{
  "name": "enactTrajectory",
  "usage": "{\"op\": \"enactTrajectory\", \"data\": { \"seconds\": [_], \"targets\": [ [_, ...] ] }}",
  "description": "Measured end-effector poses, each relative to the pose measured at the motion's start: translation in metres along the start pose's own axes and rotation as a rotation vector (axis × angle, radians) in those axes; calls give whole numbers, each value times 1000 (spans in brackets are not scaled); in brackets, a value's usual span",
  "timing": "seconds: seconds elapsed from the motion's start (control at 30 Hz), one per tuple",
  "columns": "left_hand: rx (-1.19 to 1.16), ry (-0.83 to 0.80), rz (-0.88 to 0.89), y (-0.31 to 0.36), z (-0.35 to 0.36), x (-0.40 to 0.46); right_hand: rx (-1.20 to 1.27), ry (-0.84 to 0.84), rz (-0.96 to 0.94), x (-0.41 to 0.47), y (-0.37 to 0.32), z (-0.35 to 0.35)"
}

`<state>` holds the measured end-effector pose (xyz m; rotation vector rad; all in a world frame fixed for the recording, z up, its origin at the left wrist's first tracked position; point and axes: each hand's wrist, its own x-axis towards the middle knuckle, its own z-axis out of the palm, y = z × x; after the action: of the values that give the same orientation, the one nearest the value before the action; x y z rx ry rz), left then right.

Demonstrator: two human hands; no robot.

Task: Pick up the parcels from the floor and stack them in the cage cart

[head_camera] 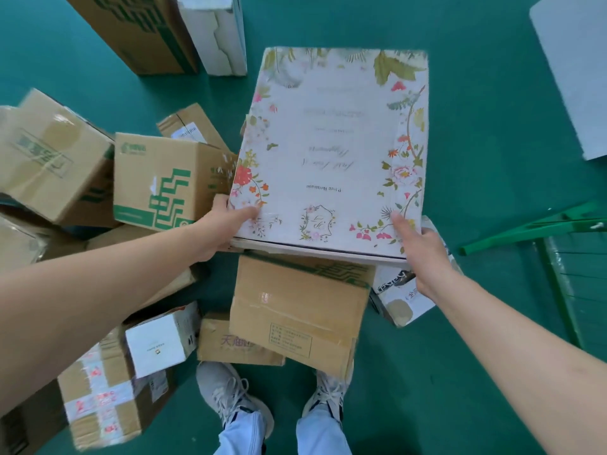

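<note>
A large flat white box with a floral print [331, 149] is held above the pile of parcels. My left hand [226, 221] grips its near left corner, thumb on top. My right hand [420, 247] grips its near right corner, thumb on the lid and fingers underneath. Below it lies a brown carton with green print [295, 310] in front of my feet. Of the cage cart, only a green frame [558, 257] shows at the right edge.
Several brown cartons with green logos [157, 185] lie heaped at the left. A small white box [157, 343] and a taped carton [98, 399] sit lower left. Tall boxes [141, 31] stand at the back. A white-and-black box [400, 297] lies under my right wrist. The floor is green.
</note>
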<state>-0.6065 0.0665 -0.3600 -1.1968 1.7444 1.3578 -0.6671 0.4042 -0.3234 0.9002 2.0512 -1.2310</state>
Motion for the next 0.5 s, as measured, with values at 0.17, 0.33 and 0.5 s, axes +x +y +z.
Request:
{"op": "enactTrajectory", "data": {
  "seconds": [0.17, 0.33, 0.5],
  "targets": [
    [-96, -90, -3, 29, -41, -84, 43, -6, 73, -63, -41, -33],
    [-201, -45, 77, 68, -100, -200, 52, -31, 46, -172, -92, -60],
    [-214, -15, 99, 81, -184, -332, 75, -130, 34, -303, -134, -65]
  ]
}}
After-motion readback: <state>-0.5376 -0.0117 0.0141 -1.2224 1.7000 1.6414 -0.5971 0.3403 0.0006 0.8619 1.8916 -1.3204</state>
